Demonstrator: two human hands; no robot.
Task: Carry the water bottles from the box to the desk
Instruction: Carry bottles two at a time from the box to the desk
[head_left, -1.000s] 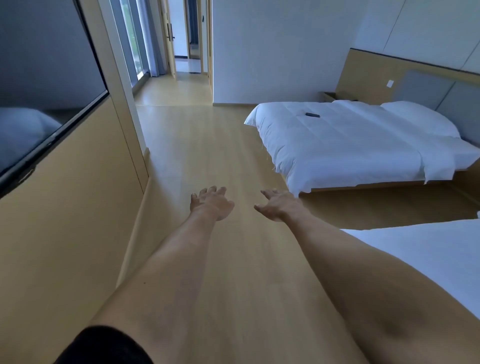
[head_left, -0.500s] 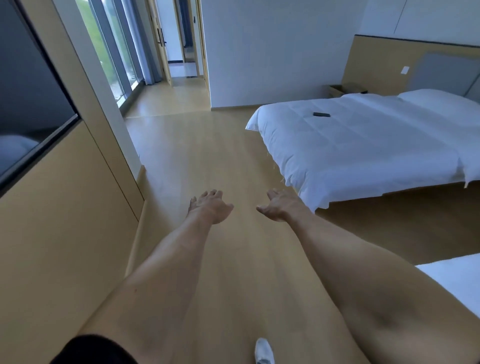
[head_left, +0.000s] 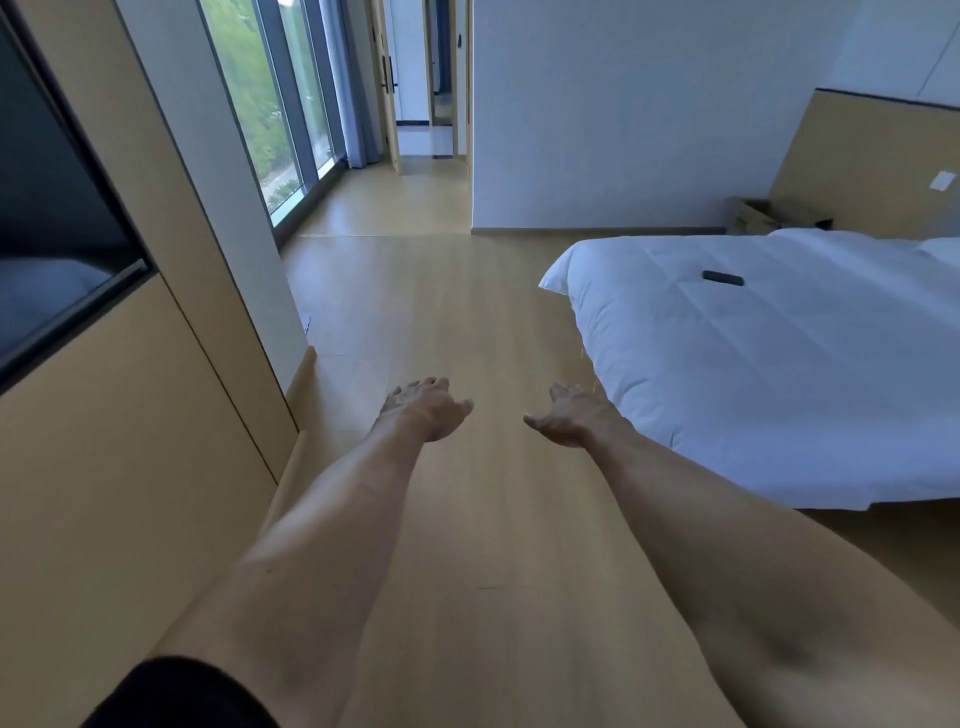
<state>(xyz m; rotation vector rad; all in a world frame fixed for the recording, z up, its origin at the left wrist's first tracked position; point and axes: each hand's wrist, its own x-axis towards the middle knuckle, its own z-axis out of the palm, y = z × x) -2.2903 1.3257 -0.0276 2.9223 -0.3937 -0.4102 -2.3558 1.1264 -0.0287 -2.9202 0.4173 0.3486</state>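
Both my arms stretch out in front of me over the wooden floor. My left hand (head_left: 423, 410) is empty, its fingers relaxed and slightly spread. My right hand (head_left: 569, 415) is empty too, palm turned inward with loose fingers. An open cardboard box (head_left: 769, 214) stands on the floor in the far right corner behind the bed. No water bottle and no desk are in view.
A bed with a white duvet (head_left: 753, 364) fills the right side, with a dark remote (head_left: 722, 278) lying on it. A wooden wall panel with a black screen (head_left: 57, 218) runs along the left. Tall windows (head_left: 270, 104) and a doorway (head_left: 423, 88) lie ahead across the floor.
I have moved forward along the floor: the bed and the windows have come closer, and the second bed at the lower right has left the view. My hands stay empty and outstretched.
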